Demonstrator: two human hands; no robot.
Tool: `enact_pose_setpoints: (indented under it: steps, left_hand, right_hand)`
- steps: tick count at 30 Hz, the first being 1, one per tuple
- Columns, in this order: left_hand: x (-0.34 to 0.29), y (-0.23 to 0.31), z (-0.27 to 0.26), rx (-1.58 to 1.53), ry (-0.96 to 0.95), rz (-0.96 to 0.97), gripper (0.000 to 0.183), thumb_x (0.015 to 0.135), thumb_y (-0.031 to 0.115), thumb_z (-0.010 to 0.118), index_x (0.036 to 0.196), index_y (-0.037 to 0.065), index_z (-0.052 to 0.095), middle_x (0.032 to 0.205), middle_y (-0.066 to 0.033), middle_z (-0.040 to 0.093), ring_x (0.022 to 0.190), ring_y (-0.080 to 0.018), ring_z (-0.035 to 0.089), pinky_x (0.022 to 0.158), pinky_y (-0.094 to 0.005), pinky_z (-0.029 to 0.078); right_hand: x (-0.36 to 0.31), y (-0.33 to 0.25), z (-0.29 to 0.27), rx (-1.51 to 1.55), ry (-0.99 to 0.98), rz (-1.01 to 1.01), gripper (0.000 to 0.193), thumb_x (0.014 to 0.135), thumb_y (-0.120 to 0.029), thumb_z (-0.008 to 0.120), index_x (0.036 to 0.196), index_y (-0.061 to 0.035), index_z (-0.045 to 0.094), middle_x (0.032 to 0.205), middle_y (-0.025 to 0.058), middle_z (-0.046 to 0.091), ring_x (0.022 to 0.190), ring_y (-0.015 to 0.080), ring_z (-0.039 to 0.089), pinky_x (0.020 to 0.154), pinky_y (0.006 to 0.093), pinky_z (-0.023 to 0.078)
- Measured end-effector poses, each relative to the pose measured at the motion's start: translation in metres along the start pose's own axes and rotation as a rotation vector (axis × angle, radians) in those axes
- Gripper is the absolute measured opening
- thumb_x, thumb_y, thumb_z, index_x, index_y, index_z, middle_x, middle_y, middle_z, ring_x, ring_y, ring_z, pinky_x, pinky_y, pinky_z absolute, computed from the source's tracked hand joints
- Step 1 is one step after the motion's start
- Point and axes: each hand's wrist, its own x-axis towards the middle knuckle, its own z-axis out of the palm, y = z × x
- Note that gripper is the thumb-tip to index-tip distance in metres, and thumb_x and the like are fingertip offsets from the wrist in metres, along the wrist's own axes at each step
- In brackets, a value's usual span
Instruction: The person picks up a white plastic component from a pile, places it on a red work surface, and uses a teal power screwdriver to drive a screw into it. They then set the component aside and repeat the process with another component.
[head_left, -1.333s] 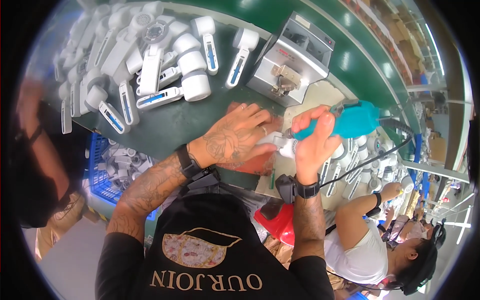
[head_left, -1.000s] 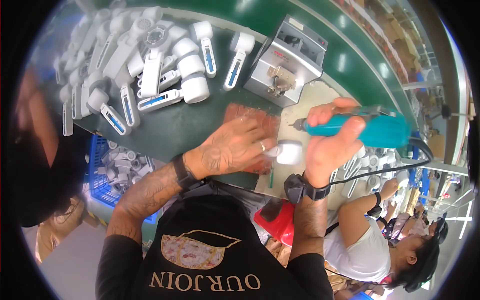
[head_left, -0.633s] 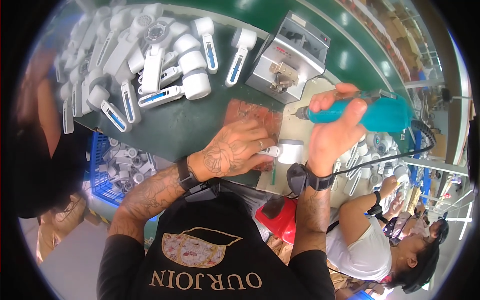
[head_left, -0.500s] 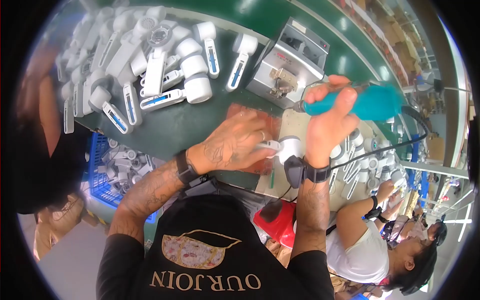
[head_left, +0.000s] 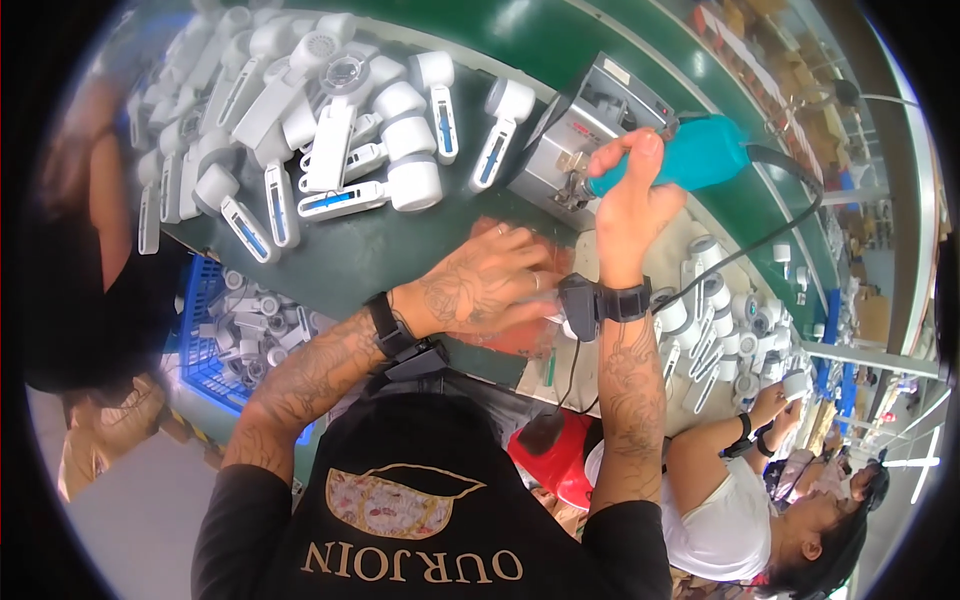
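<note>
My right hand (head_left: 637, 205) is wrapped around a teal electric screwdriver (head_left: 705, 153) with a black cord. The screwdriver's tip is at the front of a grey box-shaped machine (head_left: 592, 125), apparently a screw feeder; whether they touch is hard to tell. Over a reddish-brown mat (head_left: 512, 346), my left hand (head_left: 488, 282) has its fingers closed on a white handheld fan (head_left: 569, 329). Most of that fan is hidden behind my left fingers and the black device on my right wrist.
Many white handheld fans (head_left: 413, 182) lie piled at the far left. More fans (head_left: 708, 330) stand at the right, near a co-worker in a white shirt (head_left: 720, 515). A blue basket (head_left: 203, 352) of white parts sits low at left, beside another person's arm (head_left: 108, 190).
My right hand has moved away from me, bringing the screwdriver's tip up to the machine's front. My left hand stays over the mat with the fan, which is now more covered.
</note>
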Motion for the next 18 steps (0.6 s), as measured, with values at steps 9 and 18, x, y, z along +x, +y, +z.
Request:
enact_pose_setpoints:
  steps: [9, 18]
  left_hand:
    - [0.002, 0.003, 0.003, -0.020, -0.071, -0.083, 0.036, 0.088, 0.027, 0.068, 0.120, 0.011, 0.065, 0.113, -0.0067, 0.060, 0.101, -0.0286, 0.053, 0.090, -0.0403, 0.044]
    - [0.001, 0.004, 0.002, -0.007, -0.130, -0.107, 0.040, 0.087, 0.028, 0.069, 0.122, 0.010, 0.061, 0.120, -0.0084, 0.058, 0.106, -0.0305, 0.052, 0.092, -0.0416, 0.043]
  right_hand:
    - [-0.059, -0.055, -0.056, 0.336, 0.035, 0.125, 0.049, 0.099, -0.051, 0.052, 0.104, -0.0014, 0.055, 0.067, 0.0069, 0.050, 0.059, 0.0198, 0.052, 0.057, 0.0323, 0.044]
    - [-0.098, -0.056, -0.059, 0.096, -0.010, 0.140, 0.065, 0.093, -0.058, 0.060, 0.106, 0.0047, 0.051, 0.069, 0.0078, 0.052, 0.061, 0.0191, 0.053, 0.057, 0.0338, 0.046]
